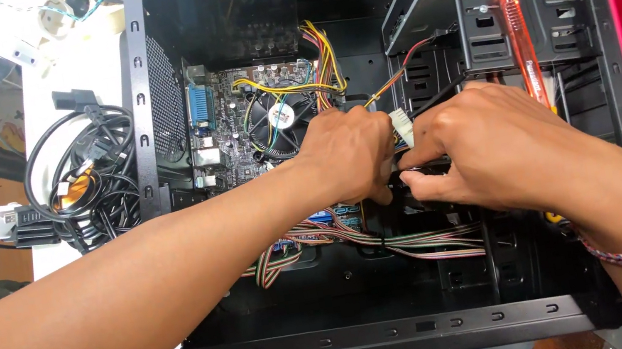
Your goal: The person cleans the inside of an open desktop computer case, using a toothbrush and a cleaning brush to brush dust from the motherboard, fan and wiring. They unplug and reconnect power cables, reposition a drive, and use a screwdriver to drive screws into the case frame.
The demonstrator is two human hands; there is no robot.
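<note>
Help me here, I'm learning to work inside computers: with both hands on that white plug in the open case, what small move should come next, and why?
Probably a steady, straight pull or push on the white plug, not a twist. The left hand and right hand pinch close around it, and its wires run up toward the drive bay, so there is little slack. Whether the plug is seated is hidden by the fingers.

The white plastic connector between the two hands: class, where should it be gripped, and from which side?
Grip the white connector by its broad flat sides, coming from above, the open side of the case. Its wires trail from the upper end, so hold the body, not the wires. The left hand and right hand flank it.
</note>
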